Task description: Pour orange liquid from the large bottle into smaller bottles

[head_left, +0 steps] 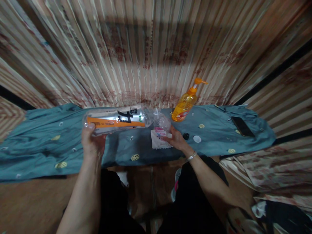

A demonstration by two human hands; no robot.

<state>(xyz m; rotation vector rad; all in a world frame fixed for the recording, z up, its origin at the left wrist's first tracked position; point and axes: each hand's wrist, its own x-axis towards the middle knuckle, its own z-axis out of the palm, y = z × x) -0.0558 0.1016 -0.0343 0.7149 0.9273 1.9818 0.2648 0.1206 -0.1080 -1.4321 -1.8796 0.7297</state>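
Note:
A large clear plastic bottle (117,119) with an orange and white label lies sideways, its neck pointing right. Its base end is gripped by my left hand (93,139), thumb over the label. At the neck, a small clear rounded container (162,123) meets the bottle's mouth; whether they are joined I cannot tell. My right hand (176,139) has its fingers closed round this small container. Just below it is a white and pink packet (158,139), close to my right fingertips. A dark cap (186,136) and a white disc (197,139) lie right of my right hand.
An orange pump bottle (184,105) stands at the back of the cloth-covered surface (122,146). A dark phone (242,126) lies at the right. Striped curtains (151,48) hang behind and at both sides. My legs are below the front edge.

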